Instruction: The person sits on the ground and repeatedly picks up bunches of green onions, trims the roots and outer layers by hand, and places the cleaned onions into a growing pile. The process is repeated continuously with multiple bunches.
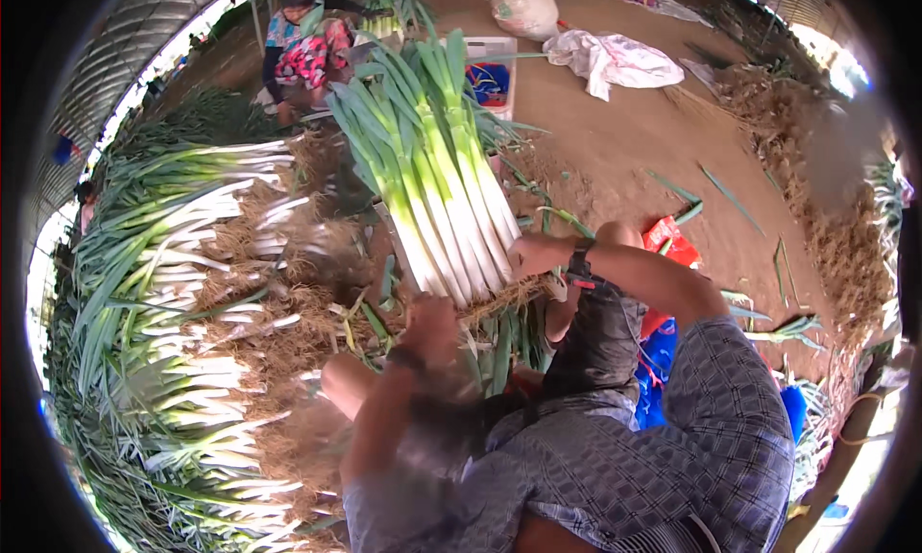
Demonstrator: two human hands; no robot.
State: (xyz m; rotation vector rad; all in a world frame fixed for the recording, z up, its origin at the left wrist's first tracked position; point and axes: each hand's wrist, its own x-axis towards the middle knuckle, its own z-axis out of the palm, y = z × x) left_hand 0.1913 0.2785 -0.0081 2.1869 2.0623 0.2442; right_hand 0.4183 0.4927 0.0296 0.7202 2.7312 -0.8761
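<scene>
A bunch of leeks (447,203) lies side by side in front of me, green tops pointing away and white root ends toward me. My right hand (536,253), with a dark band on its wrist, is closed at the bunch's right edge, against the outermost white stalk. My left hand (432,324) is at the near left corner of the bunch, by the root ends. It is smeared by motion, and its fingers cannot be made out. A pale board edge (396,241) shows along the bunch's left side.
To the left, a long heap of leeks (192,361) lies with brown roots (288,313) toward me. Another person (307,49) crouches at the far left. Beyond the bunch stands a white crate (495,49); white sacks (615,61) lie farther right. Loose leaves (732,200) are scattered on the soil.
</scene>
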